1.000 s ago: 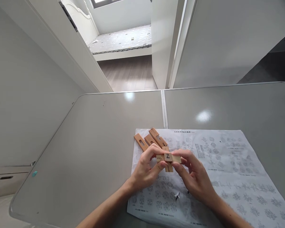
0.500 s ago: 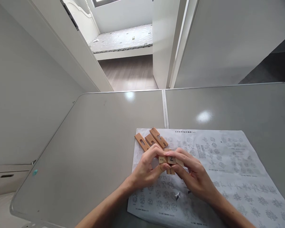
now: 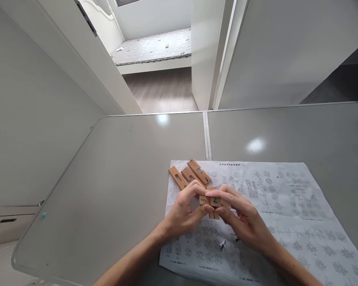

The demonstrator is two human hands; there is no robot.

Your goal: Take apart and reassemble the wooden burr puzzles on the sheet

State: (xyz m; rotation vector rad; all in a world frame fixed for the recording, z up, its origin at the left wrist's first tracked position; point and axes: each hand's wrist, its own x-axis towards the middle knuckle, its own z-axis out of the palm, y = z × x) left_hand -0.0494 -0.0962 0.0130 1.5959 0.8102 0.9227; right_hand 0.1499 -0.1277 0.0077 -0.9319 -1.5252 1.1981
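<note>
Wooden block puzzle (image 3: pixel 215 201) is pinched in the fingertips of both the left hand (image 3: pixel 186 208) and right hand (image 3: pixel 241 214), over a printed sheet (image 3: pixel 289 198). There's a black 2 on one block, looks like a 3 next to it, fingers cover lots of the rest. Sheet's all little diagrams, captions too tiny to read. Past the left hand: slotted wooden pieces (image 3: pixel 199 172), one marked in black. Then grey table (image 3: pixel 146 155), doorway, bed (image 3: pixel 155 45).
</note>
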